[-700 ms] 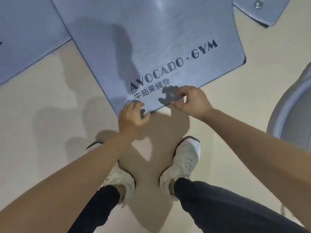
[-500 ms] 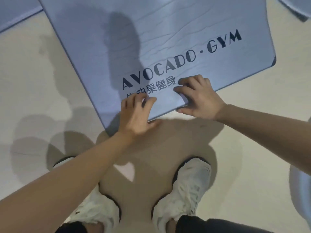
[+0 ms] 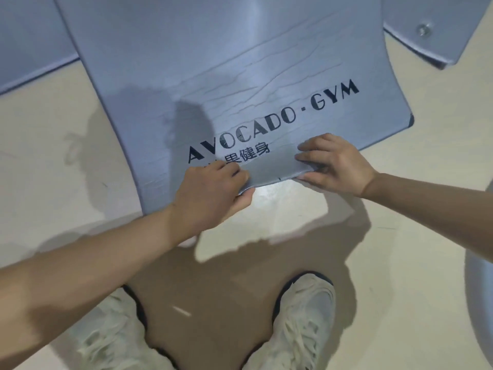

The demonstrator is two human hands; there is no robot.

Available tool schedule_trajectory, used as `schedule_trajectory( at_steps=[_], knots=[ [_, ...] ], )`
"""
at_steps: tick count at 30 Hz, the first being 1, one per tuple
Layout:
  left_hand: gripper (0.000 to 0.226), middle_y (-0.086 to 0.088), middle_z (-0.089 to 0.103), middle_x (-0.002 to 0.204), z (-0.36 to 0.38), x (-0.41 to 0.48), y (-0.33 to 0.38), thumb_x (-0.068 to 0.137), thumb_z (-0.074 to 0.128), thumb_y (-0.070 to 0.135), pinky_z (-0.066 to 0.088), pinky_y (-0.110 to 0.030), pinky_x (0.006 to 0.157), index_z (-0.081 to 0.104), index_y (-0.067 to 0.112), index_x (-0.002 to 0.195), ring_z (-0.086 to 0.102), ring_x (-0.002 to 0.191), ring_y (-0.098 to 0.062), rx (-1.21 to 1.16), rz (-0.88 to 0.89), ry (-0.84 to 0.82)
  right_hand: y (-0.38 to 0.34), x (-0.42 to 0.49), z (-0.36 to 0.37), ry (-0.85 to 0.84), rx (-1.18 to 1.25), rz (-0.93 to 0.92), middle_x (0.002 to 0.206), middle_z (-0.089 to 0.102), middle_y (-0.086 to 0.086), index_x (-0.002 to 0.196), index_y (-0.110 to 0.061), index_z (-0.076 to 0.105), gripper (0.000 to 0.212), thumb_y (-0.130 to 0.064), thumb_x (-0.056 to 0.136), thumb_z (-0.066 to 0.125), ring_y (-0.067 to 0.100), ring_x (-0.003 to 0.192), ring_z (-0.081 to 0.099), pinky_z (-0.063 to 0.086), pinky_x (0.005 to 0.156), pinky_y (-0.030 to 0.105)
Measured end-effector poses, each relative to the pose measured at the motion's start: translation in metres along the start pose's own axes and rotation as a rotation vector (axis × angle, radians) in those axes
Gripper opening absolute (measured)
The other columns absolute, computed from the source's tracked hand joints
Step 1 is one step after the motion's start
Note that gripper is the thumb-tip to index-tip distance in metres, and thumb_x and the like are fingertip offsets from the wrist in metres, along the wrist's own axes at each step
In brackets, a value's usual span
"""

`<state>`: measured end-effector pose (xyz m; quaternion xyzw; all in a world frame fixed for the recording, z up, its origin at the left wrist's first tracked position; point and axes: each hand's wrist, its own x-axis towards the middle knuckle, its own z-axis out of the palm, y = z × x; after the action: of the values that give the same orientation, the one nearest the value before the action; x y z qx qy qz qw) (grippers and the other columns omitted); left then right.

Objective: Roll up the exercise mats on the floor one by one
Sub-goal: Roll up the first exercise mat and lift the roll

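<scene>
A second mat lies flat at the upper left and runs up to the left side of the task's mat; whether the two overlap cannot be told. A third mat lies at the upper right, apart from it, with a metal eyelet near its corner. A grey curved shape cuts in at the right edge, too cropped to name. A left shoe and a right shoe, both pale, stand just short of the mat's near end.

The grey-blue mat is spread flat, creased across its middle, with black lettering reading AVOCADO · GYM and a line of characters beneath. The left hand grips the near edge, fingers curled on top and covering the first characters, thumb under the edge. The right hand grips the same edge further right, fingers on top, thumb at the rim. Between them the edge is raised slightly.

The floor is smooth, pale beige, with soft shadows of the arms and body across it
</scene>
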<state>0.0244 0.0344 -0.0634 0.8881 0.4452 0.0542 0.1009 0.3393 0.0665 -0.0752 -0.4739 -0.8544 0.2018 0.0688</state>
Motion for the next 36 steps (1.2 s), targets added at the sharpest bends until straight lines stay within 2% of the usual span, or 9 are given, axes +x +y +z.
schedule_trajectory(
  at_steps=[7, 11, 18, 22, 24, 26, 29, 32, 36],
  knots=[
    [0.036, 0.009, 0.065, 0.113, -0.069, 0.041, 0.011, 0.107, 0.032, 0.047, 0.033, -0.035, 0.069, 0.062, 0.031, 0.117, 0.061, 0.101, -0.022, -0.137, -0.263, -0.179, -0.029, 0.037, -0.048, 0.059, 0.162, 0.26, 0.081, 0.07, 0.003, 0.096, -0.014, 0.075, 0.06, -0.064, 0.095, 0.042, 0.028, 0.078, 0.064, 0.053, 0.074, 0.044],
    [0.037, 0.001, 0.066, 0.097, -0.117, 0.06, -0.015, 0.109, 0.032, 0.048, 0.029, -0.037, 0.072, 0.061, 0.026, 0.103, 0.058, 0.088, -0.03, -0.144, -0.392, -0.263, -0.061, 0.065, -0.091, -0.006, 0.07, 0.341, 0.07, 0.062, 0.001, 0.084, -0.016, 0.067, 0.054, -0.062, 0.098, 0.043, 0.029, 0.074, 0.057, 0.044, 0.07, 0.041],
    [0.045, 0.006, 0.051, 0.071, -0.237, 0.045, -0.081, 0.109, 0.035, 0.046, 0.043, -0.042, 0.074, 0.044, 0.021, 0.072, 0.049, 0.076, -0.021, -0.268, -0.184, -0.394, -0.15, 0.094, -0.168, -0.113, 0.093, 0.277, 0.057, 0.052, 0.002, 0.075, -0.012, 0.066, 0.048, -0.049, 0.103, 0.053, 0.027, 0.061, 0.05, 0.042, 0.062, 0.041],
    [0.044, 0.009, 0.058, 0.07, -0.26, 0.023, -0.121, 0.106, 0.042, 0.047, 0.049, -0.048, 0.079, 0.053, 0.021, 0.073, 0.052, 0.069, -0.014, -0.387, -0.228, -0.589, -0.19, 0.114, -0.156, -0.209, 0.273, 0.283, 0.05, 0.035, -0.001, 0.056, -0.015, 0.04, 0.057, -0.045, 0.101, 0.059, 0.02, 0.053, 0.034, 0.032, 0.058, 0.038],
    [0.032, 0.013, 0.062, 0.081, -0.246, 0.01, -0.125, 0.105, 0.042, 0.045, 0.049, -0.046, 0.083, 0.062, 0.026, 0.088, 0.059, 0.085, -0.018, -0.305, -0.314, -0.535, -0.191, 0.131, -0.136, -0.249, 0.346, 0.311, 0.053, 0.032, 0.0, 0.057, -0.017, 0.032, 0.059, -0.043, 0.101, 0.06, 0.02, 0.055, 0.031, 0.029, 0.059, 0.037],
    [0.024, 0.012, 0.068, 0.106, -0.214, -0.004, -0.117, 0.103, 0.048, 0.029, 0.047, -0.041, 0.085, 0.064, 0.03, 0.12, 0.06, 0.107, -0.024, -0.192, -0.341, -0.276, -0.181, 0.145, -0.115, -0.289, 0.356, 0.356, 0.056, 0.032, 0.001, 0.058, -0.017, 0.03, 0.059, -0.043, 0.101, 0.06, 0.02, 0.057, 0.031, 0.028, 0.06, 0.036],
    [0.046, -0.006, 0.064, 0.131, -0.165, -0.027, -0.093, 0.092, 0.06, 0.022, 0.046, -0.046, 0.091, 0.058, 0.016, 0.138, 0.058, 0.114, -0.035, -0.1, -0.171, -0.13, -0.158, 0.156, -0.085, -0.351, 0.327, 0.397, 0.057, 0.043, 0.004, 0.058, -0.013, 0.044, 0.056, -0.047, 0.1, 0.061, 0.024, 0.06, 0.04, 0.034, 0.062, 0.035],
    [0.082, -0.016, 0.047, 0.152, -0.13, -0.039, -0.084, 0.084, 0.067, 0.051, 0.038, -0.052, 0.109, 0.044, 0.011, 0.151, 0.048, 0.134, -0.041, 0.122, -0.095, -0.225, -0.149, 0.156, -0.064, -0.35, 0.238, 0.395, 0.076, 0.069, 0.007, 0.08, -0.01, 0.071, 0.05, -0.054, 0.098, 0.059, 0.028, 0.076, 0.062, 0.048, 0.069, 0.038],
    [0.127, -0.024, 0.016, 0.167, -0.103, -0.047, -0.076, 0.073, 0.07, 0.073, 0.014, -0.059, 0.124, 0.015, 0.001, 0.161, 0.017, 0.152, -0.044, 0.354, -0.075, -0.302, -0.156, 0.157, -0.057, -0.212, -0.103, 0.365, 0.085, 0.069, 0.002, 0.087, -0.017, 0.073, 0.056, -0.068, 0.095, 0.051, 0.027, 0.087, 0.063, 0.042, 0.077, 0.038]
  ],
)
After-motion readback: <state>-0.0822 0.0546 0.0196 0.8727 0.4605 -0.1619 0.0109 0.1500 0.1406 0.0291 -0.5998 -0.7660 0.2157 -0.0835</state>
